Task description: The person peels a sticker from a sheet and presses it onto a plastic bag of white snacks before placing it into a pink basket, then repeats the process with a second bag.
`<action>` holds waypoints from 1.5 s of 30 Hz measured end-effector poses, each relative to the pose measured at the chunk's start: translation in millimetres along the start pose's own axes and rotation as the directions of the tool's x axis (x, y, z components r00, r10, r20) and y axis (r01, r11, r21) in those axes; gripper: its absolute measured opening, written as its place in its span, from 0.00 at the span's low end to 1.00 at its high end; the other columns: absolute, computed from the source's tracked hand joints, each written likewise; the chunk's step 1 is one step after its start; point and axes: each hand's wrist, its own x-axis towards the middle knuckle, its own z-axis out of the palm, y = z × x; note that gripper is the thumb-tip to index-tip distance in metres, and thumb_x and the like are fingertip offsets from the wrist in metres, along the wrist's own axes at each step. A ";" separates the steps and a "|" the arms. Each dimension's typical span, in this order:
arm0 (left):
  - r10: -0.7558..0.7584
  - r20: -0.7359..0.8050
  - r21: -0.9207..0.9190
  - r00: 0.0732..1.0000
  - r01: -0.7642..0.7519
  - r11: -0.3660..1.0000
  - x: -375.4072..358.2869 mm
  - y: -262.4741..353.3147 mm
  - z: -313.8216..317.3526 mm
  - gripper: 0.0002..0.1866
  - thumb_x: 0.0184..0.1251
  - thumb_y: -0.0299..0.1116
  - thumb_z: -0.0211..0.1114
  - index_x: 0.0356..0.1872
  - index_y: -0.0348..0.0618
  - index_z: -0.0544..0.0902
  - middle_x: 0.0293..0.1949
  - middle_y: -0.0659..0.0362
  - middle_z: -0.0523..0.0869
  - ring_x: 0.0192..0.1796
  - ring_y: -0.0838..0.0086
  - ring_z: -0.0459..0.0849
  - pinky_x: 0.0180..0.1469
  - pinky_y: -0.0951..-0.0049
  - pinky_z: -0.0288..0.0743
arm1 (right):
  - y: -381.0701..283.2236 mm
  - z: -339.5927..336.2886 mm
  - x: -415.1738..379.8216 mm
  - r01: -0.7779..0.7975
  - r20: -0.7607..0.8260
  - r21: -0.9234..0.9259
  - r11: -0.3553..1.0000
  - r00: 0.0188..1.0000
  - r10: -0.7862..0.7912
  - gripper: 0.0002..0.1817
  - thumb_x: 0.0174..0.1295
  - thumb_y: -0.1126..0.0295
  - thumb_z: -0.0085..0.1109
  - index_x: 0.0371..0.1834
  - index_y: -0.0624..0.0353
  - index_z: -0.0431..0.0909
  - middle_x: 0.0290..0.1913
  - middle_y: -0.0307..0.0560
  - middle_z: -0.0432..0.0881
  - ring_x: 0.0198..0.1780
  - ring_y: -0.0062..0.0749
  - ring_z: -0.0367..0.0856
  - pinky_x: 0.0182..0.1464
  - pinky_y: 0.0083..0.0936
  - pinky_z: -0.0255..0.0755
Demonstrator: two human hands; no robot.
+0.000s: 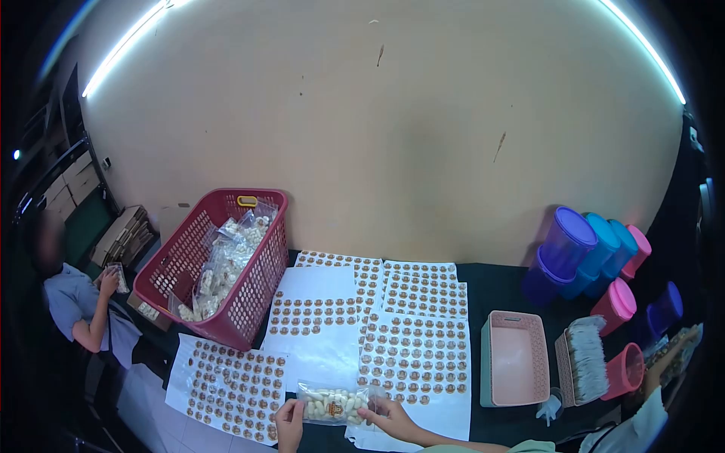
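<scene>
A clear plastic bag filled with white, oval pieces stretches between my two hands at the table's near edge. A round brown sticker shows on its front. My left hand pinches the bag's left end, and my right hand grips its right end. Just beyond the bag lie white sticker sheets with rows of round brown labels; one sheet is partly bare. Another sticker sheet lies to the left of my left hand.
A maroon laundry basket with filled bags stands at left. At right are a pink tray, a basket of plastic bags and colored tubs. One person stands left; another person's arm is at right.
</scene>
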 end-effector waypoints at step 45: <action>0.333 0.765 0.203 0.551 -0.696 0.689 -89.0 55.1 99.5 0.41 0.31 0.54 0.72 0.49 0.42 0.69 0.39 0.57 0.74 0.46 0.65 0.69 0.54 0.62 0.54 | 29.2 -21.5 -146.2 0.079 -0.350 0.076 0.994 0.935 -0.047 0.10 0.59 0.70 0.48 0.23 0.63 0.70 0.20 0.35 0.69 0.24 0.14 0.65 0.28 0.13 0.60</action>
